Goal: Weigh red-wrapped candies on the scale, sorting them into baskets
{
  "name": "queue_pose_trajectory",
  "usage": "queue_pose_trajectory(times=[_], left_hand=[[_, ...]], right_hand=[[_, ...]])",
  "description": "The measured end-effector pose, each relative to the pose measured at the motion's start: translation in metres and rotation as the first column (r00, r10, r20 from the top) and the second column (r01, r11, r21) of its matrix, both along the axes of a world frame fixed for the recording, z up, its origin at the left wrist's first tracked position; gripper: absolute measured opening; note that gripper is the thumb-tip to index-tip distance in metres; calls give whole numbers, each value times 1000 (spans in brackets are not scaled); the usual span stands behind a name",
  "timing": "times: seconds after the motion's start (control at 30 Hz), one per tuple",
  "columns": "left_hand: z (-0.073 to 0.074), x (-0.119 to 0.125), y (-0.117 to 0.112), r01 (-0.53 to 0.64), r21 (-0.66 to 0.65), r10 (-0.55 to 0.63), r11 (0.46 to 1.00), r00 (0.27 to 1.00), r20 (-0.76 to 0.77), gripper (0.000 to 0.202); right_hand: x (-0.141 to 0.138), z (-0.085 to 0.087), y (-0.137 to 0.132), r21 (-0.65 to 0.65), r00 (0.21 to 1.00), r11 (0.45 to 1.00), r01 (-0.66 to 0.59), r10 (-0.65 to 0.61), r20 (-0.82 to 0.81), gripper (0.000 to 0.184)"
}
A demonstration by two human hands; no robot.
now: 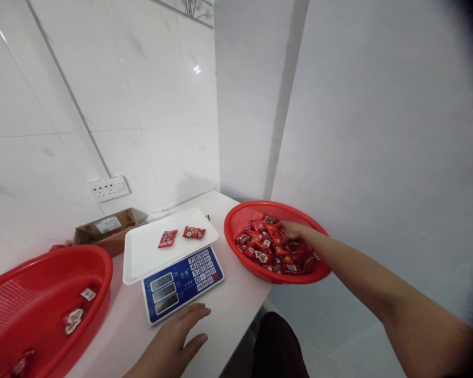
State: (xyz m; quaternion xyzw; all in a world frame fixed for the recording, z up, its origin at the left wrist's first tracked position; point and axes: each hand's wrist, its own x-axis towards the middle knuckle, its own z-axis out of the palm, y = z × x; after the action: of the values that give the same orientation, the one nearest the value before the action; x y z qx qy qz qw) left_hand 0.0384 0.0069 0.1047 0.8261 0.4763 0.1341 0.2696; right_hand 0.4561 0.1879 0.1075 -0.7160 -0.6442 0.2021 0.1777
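My right hand [292,231] reaches into a red plastic basket [236,247] of small red snack packets [262,256]. Its fingertips are down among the packets, so their grip is hidden. Close to the front of a digital scale [183,283], my left hand [177,338] hovers or rests at the table with thumb and fingers apart, holding nothing. Two red packets, one on the left [167,239] and one on the right [194,232], lie apart on the scale's white tray [142,262].
A second red basket [102,273] stands at the left with several packets inside. Behind it sits an open cardboard box [118,239] against the tiled wall, below a power socket [109,189]. A grey panel [358,131] rises beyond the right basket. The white table's [228,310] edge runs between my arms.
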Motion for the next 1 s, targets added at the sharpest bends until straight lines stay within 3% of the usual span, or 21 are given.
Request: queue_pose_trajectory(times=[0.13,0.27,0.4,0.5,0.57,0.63,0.7,0.8,0.9,1.0], left_hand=[[3,1,1,-7,-11,7,1000,1000,14,37],[8,4,5,-8,-44,10,999,998,60,36],[16,11,9,-21,-188,71,982,961,266,35],[30,26,17,60,-422,203,905,810,550,44],[42,40,28,126,-564,383,816,612,692,53],[56,52,45,179,-657,566,732,377,733,57],[65,59,65,181,-674,637,716,222,738,49],[70,54,95,118,-658,644,744,133,753,42],[66,31,118,-3,-663,661,748,92,745,33],[60,4,130,-150,-659,674,737,89,733,23]], right_hand=[[-2,14,-3,-37,989,999,23,-28,-147,41],[-8,32,-5,13,942,997,80,-72,-327,46],[-27,59,-7,50,871,994,94,-58,-488,48],[-60,81,-13,64,803,998,5,34,-595,47],[-92,93,-19,60,698,992,-107,118,-706,48],[-130,100,-23,54,562,967,-251,191,-805,51],[-170,100,-25,78,460,919,-385,264,-848,54],[-225,91,-19,181,396,858,-480,396,-829,52],[-267,77,-7,320,440,836,-446,516,-735,48],[-297,67,5,404,489,830,-385,554,-673,48]])
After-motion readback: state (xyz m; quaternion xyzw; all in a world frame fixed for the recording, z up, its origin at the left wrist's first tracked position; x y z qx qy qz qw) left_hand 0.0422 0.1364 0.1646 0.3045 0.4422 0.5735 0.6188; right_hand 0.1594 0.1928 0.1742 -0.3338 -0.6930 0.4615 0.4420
